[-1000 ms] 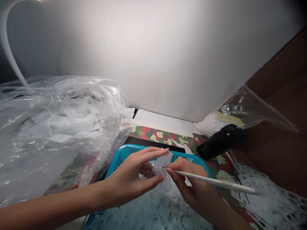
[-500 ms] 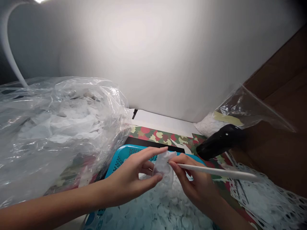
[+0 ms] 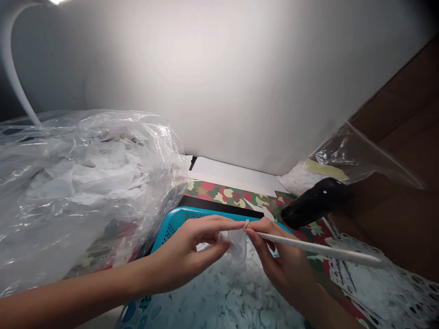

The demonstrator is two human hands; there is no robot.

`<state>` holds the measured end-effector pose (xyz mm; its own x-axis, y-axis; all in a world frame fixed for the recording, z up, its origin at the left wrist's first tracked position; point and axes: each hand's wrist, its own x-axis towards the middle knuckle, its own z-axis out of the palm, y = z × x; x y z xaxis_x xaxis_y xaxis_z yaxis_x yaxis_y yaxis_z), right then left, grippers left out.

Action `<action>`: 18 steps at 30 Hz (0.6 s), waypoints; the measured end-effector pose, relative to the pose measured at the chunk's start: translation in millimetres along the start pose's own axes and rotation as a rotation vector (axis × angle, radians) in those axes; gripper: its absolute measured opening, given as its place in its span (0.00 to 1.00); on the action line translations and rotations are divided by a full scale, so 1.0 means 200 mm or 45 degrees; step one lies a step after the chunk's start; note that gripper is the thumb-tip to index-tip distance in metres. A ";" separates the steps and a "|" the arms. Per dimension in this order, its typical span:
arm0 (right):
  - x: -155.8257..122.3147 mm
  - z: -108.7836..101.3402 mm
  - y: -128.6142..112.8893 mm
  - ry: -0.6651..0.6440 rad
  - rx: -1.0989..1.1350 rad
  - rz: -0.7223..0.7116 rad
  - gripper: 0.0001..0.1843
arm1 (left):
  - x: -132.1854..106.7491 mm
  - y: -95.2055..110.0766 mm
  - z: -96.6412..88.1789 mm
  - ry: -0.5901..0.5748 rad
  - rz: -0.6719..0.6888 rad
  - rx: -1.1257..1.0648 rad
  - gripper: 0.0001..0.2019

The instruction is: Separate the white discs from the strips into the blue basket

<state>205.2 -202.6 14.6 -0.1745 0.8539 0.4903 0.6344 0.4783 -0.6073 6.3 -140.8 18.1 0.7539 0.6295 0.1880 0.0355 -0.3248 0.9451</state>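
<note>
My left hand [image 3: 194,253] pinches a small piece of thin white sheet [image 3: 236,237] between thumb and fingers, low in the middle of the view. My right hand [image 3: 277,262] grips a slim white pointed stick [image 3: 318,250], its tip touching the top of that sheet. Both hands hover over a blue plastic basket [image 3: 173,220] filled with several small white round discs [image 3: 233,297].
A big crumpled clear plastic bag [image 3: 82,183] of white sheets fills the left. At right lie a black tool [image 3: 317,201], a smaller clear bag [image 3: 346,162] and white punched-out sheet [image 3: 384,283]. A patterned mat [image 3: 236,196] and a white wall are behind.
My left fingers have closed onto the white sheet, which now looks more folded. The right hand and stick shifted slightly right and up.
</note>
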 end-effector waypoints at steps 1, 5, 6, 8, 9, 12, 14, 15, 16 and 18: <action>0.00 0.00 0.00 0.005 -0.005 -0.001 0.06 | 0.00 0.00 0.00 0.004 0.005 -0.012 0.20; -0.01 0.00 0.01 0.032 -0.074 0.014 0.05 | -0.01 0.00 0.00 0.056 -0.075 -0.010 0.23; -0.01 0.00 0.01 0.031 -0.091 0.019 0.05 | -0.01 -0.01 0.00 0.061 -0.089 -0.009 0.24; -0.01 0.00 0.01 0.026 -0.102 0.021 0.05 | 0.00 -0.01 0.00 0.064 -0.065 0.012 0.21; -0.01 0.00 0.00 0.028 -0.098 0.016 0.05 | 0.00 -0.01 0.00 0.060 -0.045 0.036 0.19; -0.01 -0.01 -0.01 0.033 -0.054 -0.023 0.06 | 0.00 -0.01 0.00 0.063 -0.022 0.046 0.16; 0.00 -0.01 -0.02 0.014 -0.032 -0.086 0.06 | 0.00 -0.01 0.01 0.075 -0.032 -0.010 0.18; 0.00 -0.01 -0.02 0.002 -0.032 -0.121 0.06 | 0.00 -0.01 0.01 0.087 -0.030 -0.025 0.21; 0.00 -0.02 -0.03 -0.002 -0.041 -0.155 0.05 | 0.00 -0.01 0.01 0.099 -0.019 -0.022 0.22; 0.01 -0.02 -0.04 0.019 -0.064 -0.211 0.04 | 0.00 -0.01 0.02 0.112 -0.002 0.014 0.24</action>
<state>203.1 -206.9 23.5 -0.2689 0.7606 0.5909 0.6350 0.6013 -0.4851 8.2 -142.7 14.7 0.6931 0.6896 0.2099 0.0441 -0.3313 0.9425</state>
